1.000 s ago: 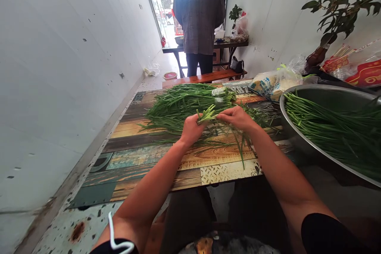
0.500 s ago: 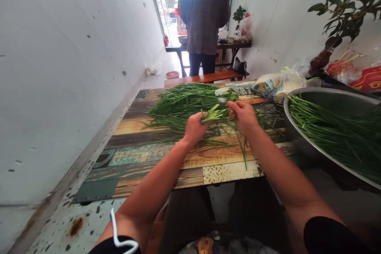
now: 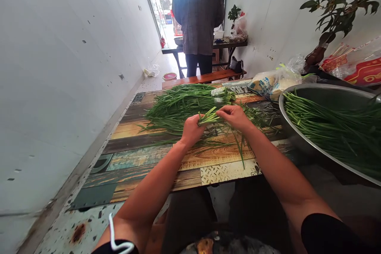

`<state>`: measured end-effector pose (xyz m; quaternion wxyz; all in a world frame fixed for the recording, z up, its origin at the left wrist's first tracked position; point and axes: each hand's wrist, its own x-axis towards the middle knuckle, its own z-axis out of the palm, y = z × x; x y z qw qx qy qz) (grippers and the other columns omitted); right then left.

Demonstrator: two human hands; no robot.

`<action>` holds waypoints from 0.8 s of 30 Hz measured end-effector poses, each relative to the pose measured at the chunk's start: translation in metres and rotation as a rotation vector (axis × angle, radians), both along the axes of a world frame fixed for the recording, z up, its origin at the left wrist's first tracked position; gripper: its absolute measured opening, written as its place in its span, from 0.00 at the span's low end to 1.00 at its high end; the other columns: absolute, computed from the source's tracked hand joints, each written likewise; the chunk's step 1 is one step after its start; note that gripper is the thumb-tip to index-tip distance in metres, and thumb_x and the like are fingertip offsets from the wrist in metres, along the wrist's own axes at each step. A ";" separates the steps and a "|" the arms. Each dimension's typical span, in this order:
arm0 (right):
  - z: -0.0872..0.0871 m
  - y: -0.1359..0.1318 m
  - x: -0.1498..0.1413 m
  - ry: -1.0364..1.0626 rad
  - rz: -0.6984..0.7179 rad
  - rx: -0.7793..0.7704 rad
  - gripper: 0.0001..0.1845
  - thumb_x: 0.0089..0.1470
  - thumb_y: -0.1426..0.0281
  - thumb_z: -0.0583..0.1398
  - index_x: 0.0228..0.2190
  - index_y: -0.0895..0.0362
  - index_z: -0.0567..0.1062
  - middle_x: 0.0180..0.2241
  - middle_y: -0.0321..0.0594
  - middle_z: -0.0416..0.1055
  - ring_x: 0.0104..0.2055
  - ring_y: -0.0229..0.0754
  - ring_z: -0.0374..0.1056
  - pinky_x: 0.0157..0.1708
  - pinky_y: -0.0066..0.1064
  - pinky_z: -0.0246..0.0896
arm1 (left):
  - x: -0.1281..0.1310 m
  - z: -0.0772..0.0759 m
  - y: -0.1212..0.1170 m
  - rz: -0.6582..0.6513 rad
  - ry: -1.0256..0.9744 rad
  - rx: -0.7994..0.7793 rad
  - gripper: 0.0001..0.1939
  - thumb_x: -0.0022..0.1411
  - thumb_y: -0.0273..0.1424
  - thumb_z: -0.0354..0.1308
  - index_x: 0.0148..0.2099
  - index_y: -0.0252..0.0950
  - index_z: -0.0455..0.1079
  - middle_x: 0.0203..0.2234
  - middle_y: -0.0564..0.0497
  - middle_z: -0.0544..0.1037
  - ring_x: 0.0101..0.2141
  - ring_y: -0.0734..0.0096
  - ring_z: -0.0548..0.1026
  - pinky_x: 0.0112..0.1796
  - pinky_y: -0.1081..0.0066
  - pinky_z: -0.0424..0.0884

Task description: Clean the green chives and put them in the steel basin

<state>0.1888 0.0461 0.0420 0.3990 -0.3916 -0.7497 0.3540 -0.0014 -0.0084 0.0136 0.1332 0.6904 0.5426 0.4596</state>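
My left hand [image 3: 192, 130] is closed round a small bunch of garlic chives [image 3: 210, 116], pale cut ends pointing right. At those ends, the thumb and fingertips of my right hand [image 3: 236, 119] are pinched together on the stalks; exactly how many they grip is too small to see. Just behind both hands lies a large heap of garlic chives [image 3: 175, 105], part of it bound with white tape [image 3: 218, 94]. Loose leaves and trimmings [image 3: 258, 116] are scattered under and beside my right hand.
A wide metal bowl [image 3: 281, 107] of garlic chives stands at the right, close to my right forearm. Behind it are plastic bags [image 3: 269, 83] and a potted plant [image 3: 326, 37]. The patterned table [image 3: 143, 160] ends before my lap. Beyond a bench [image 3: 205, 78], a person [image 3: 198, 16] stands facing away.
My right hand has moved left, from beside the bunch to its stalk ends. My left hand still holds the bunch. The whole view has shifted slightly.
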 end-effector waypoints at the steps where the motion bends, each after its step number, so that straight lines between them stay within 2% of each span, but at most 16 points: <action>1: 0.001 0.003 0.003 0.024 -0.056 -0.018 0.20 0.48 0.55 0.61 0.23 0.60 0.76 0.19 0.33 0.64 0.22 0.33 0.55 0.24 0.28 0.49 | 0.000 0.000 0.000 -0.002 -0.005 0.004 0.03 0.56 0.27 0.62 0.34 0.35 0.77 0.27 0.52 0.80 0.28 0.72 0.73 0.33 0.74 0.65; 4: 0.003 0.014 0.016 -0.036 -0.312 -0.020 0.20 0.52 0.55 0.58 0.24 0.60 0.76 0.19 0.34 0.65 0.21 0.34 0.56 0.24 0.28 0.50 | 0.001 -0.001 0.001 0.014 -0.049 0.019 0.03 0.55 0.27 0.61 0.33 0.35 0.77 0.27 0.52 0.80 0.28 0.72 0.73 0.33 0.74 0.66; 6: 0.004 0.020 0.024 -0.283 -0.436 0.034 0.19 0.54 0.58 0.57 0.24 0.60 0.78 0.21 0.38 0.70 0.24 0.37 0.61 0.26 0.29 0.51 | 0.000 -0.001 0.001 0.041 -0.105 0.025 0.04 0.56 0.28 0.61 0.34 0.34 0.77 0.27 0.52 0.80 0.28 0.72 0.73 0.33 0.74 0.66; 9: 0.001 0.023 0.030 -0.778 -0.411 0.064 0.13 0.55 0.67 0.58 0.30 0.59 0.82 0.32 0.46 0.78 0.34 0.43 0.70 0.31 0.30 0.54 | 0.001 0.000 0.000 0.059 -0.202 0.019 0.09 0.57 0.34 0.62 0.37 0.34 0.78 0.28 0.52 0.81 0.28 0.73 0.73 0.32 0.74 0.66; 12: -0.004 0.021 0.028 -1.048 -0.322 0.044 0.15 0.54 0.72 0.57 0.38 0.56 0.83 0.42 0.48 0.78 0.42 0.47 0.72 0.35 0.31 0.58 | 0.001 0.001 0.000 0.063 -0.250 0.021 0.11 0.56 0.36 0.63 0.37 0.33 0.78 0.25 0.53 0.80 0.26 0.74 0.71 0.32 0.74 0.65; 16: -0.006 0.019 0.026 -1.089 -0.279 0.097 0.17 0.54 0.66 0.59 0.44 0.56 0.81 0.45 0.50 0.76 0.48 0.49 0.69 0.41 0.32 0.60 | 0.001 0.000 0.000 0.052 -0.267 0.028 0.11 0.58 0.36 0.61 0.38 0.33 0.78 0.24 0.53 0.79 0.26 0.72 0.73 0.32 0.73 0.67; 20: -0.007 0.019 0.027 -1.075 -0.290 0.187 0.14 0.54 0.68 0.59 0.40 0.56 0.82 0.45 0.51 0.73 0.51 0.52 0.65 0.46 0.35 0.59 | 0.000 -0.004 0.001 0.053 -0.252 0.047 0.11 0.59 0.36 0.62 0.39 0.35 0.78 0.28 0.49 0.81 0.29 0.68 0.75 0.34 0.71 0.69; 24: -0.007 0.021 0.029 -0.846 -0.283 0.272 0.13 0.54 0.69 0.59 0.38 0.57 0.82 0.44 0.50 0.74 0.50 0.51 0.64 0.47 0.37 0.57 | -0.001 -0.003 0.001 0.077 -0.206 0.082 0.11 0.60 0.38 0.61 0.33 0.36 0.77 0.27 0.49 0.79 0.30 0.69 0.74 0.35 0.71 0.68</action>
